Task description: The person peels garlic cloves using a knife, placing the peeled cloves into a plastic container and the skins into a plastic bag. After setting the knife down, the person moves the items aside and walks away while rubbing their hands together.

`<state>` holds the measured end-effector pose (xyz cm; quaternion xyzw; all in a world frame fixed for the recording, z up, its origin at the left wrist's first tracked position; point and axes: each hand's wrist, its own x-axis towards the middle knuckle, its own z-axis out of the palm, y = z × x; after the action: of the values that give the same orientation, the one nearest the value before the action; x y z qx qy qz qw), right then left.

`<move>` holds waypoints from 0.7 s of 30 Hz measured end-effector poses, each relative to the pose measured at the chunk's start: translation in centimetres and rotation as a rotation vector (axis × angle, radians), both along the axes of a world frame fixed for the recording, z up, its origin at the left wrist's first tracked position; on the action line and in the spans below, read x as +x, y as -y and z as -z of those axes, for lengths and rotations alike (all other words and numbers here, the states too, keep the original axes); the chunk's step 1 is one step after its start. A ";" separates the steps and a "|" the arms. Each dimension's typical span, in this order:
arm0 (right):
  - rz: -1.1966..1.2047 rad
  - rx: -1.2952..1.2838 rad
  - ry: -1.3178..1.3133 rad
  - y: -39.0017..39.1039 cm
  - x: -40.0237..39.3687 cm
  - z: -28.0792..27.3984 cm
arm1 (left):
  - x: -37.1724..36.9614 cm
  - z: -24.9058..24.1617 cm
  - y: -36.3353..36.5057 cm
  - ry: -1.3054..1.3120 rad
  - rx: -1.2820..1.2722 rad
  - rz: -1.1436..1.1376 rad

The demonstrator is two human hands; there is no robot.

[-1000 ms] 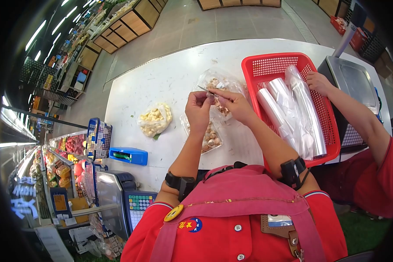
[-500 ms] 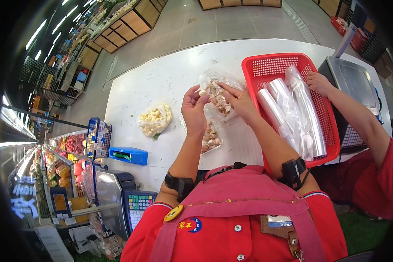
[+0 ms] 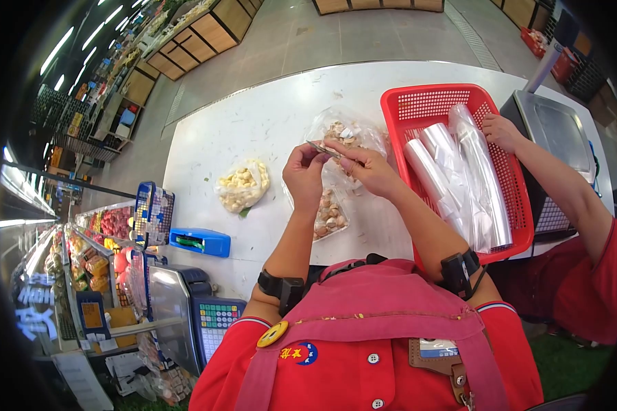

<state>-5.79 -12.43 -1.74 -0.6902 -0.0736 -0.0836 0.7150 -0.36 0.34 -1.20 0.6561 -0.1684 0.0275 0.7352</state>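
Note:
My left hand (image 3: 304, 171) and my right hand (image 3: 370, 166) meet over the middle of the white table (image 3: 267, 103). Between my right fingers is a small thin knife (image 3: 321, 148), its blade pointing toward my left hand. My left fingers are pinched, and what they hold is hidden. Just beyond my hands lies a plastic bag of dry peels (image 3: 349, 131). Below them sits a bag of unpeeled garlic cloves (image 3: 329, 216), partly covered by my left hand and wrist. Farther left, a bag of peeled garlic cloves (image 3: 241, 188) rests on the table.
A red basket (image 3: 408, 103) holding clear plastic rolls (image 3: 476, 178) stands on the right. A co-worker's hand (image 3: 502, 131) touches its far side. A blue box (image 3: 200, 242) is at the table's left edge, near a scale (image 3: 216, 315). Another scale (image 3: 552, 130) stands at the right.
My hands have come closer together. My right hand has moved left and slightly down, and the knife now shows between my hands. The pale clove seen at my left fingertips is out of sight.

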 end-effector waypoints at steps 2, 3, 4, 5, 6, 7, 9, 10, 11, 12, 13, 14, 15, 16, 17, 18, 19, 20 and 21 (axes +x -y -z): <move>-0.005 -0.001 -0.018 0.0 0.0 0.0 | 0.0 -0.1 -0.1 0.029 0.012 -0.003; -0.019 -0.015 -0.029 0.1 0.0 0.1 | 0.0 -0.1 -0.1 0.034 0.028 -0.007; -0.032 -0.029 -0.038 0.2 0.1 0.1 | 0.0 -0.2 -0.1 0.039 0.044 -0.010; -0.032 -0.029 -0.039 0.2 0.1 0.2 | 0.0 -0.2 -0.1 0.038 0.044 -0.010; -0.023 -0.029 -0.014 0.1 0.2 0.3 | 0.0 -0.2 -0.2 0.042 0.043 -0.006; -0.014 -0.029 0.010 0.1 0.2 0.4 | 0.0 -0.1 -0.2 0.045 0.042 -0.002; -0.007 -0.008 0.001 0.1 0.1 0.1 | 0.2 0.1 -0.3 0.044 0.040 0.013; 0.001 0.014 -0.008 0.0 0.1 0.0 | 0.2 0.1 -0.3 0.044 0.038 0.028; 0.001 0.014 -0.008 0.0 0.1 0.1 | 0.2 0.2 -0.3 0.044 0.038 0.028; 0.022 0.049 0.006 0.0 0.2 0.2 | 0.1 0.2 -0.1 0.008 -0.010 0.038; 0.044 0.084 0.020 -0.1 0.2 0.2 | 0.0 0.2 0.0 -0.027 -0.059 0.049; 0.044 0.083 0.020 0.1 0.1 0.1 | -0.1 0.0 0.1 -0.027 -0.059 0.049; -0.002 0.156 -0.063 0.4 -0.1 -0.2 | -0.2 -0.1 0.2 -0.049 -0.058 0.048; -0.047 0.228 -0.146 0.6 -0.3 -0.5 | -0.3 -0.2 0.3 -0.071 -0.056 0.048; -0.047 0.227 -0.146 0.6 -0.4 -0.8 | -0.3 -0.2 0.3 -0.070 -0.057 0.048; -0.003 0.306 -0.216 0.6 -0.5 -1.1 | -0.2 -0.2 0.3 -0.076 -0.081 0.047; 0.040 0.385 -0.287 0.6 -0.5 -1.2 | -0.2 -0.1 0.3 -0.082 -0.104 0.045; 0.038 0.384 -0.286 0.6 -0.4 -1.1 | -0.1 -0.1 0.3 -0.080 -0.106 0.044; 0.083 0.342 -0.308 0.6 -0.3 -0.8 | 0.0 0.0 0.3 -0.092 -0.147 0.058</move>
<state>-6.04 -13.02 -0.90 -0.5662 0.0798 -0.0179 0.8202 -0.36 0.00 -1.18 0.5957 -0.1508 -0.0116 0.7889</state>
